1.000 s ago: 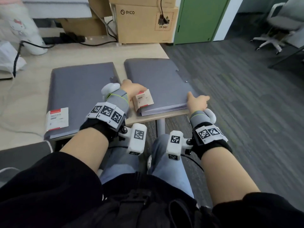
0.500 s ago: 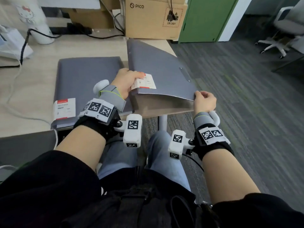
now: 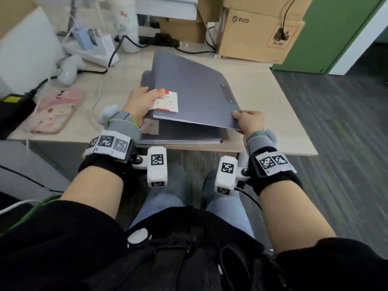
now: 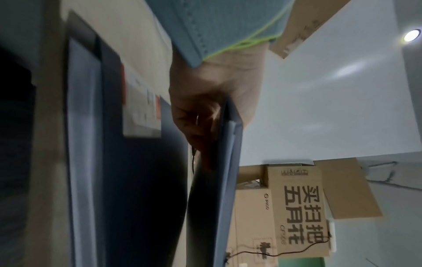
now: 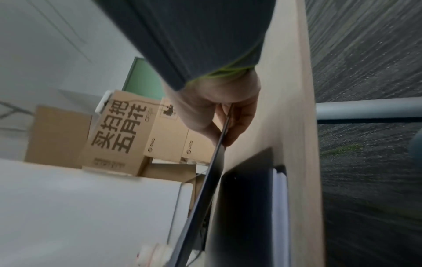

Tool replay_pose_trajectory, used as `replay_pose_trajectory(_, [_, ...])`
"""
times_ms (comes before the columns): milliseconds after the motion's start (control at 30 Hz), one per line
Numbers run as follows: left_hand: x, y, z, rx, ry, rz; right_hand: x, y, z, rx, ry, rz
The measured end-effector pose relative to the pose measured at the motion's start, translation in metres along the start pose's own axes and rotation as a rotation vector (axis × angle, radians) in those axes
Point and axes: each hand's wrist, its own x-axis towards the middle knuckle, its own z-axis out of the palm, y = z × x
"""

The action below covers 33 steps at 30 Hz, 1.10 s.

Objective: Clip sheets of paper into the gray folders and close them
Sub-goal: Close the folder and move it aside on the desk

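Left hand (image 3: 140, 105): reached toward 12 o'clock, thumb on top, fingers curled beneath the gray folder (image 3: 189, 91) at its 9 o'clock edge.
Right hand (image 3: 251, 120): pinched that folder's 5 o'clock corner.
Forearms: bare, wrists strapped.

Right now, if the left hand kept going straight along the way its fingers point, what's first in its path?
The left hand points up and right, across the lifted gray folder it grips at the near left corner. Past the folder, the PICO cardboard box at the desk's back looks likeliest, though depth is unclear.
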Motion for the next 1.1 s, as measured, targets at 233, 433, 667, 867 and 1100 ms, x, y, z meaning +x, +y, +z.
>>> replay_pose_trajectory(233, [0.001,-0.023,-0.039,0.357,0.141,-0.079,-0.003,0.008,0.03,-0.232,0.014,-0.034])
replay_pose_trajectory(433, [0.013,-0.031,-0.049,0.59,0.165,-0.06,-0.002,0.002,0.037,-0.449,0.03,-0.097])
replay_pose_trajectory(667, [0.025,-0.028,-0.029,0.59,0.132,-0.043,0.01,-0.005,0.035,-0.48,0.022,-0.122])
replay_pose_trajectory(867, [0.051,-0.027,0.014,0.573,0.028,-0.046,0.041,-0.006,0.011,-0.457,0.053,-0.058])
replay_pose_trajectory(1100, [0.081,-0.025,0.088,0.59,-0.095,-0.054,0.084,-0.007,-0.034,-0.435,0.121,0.048])
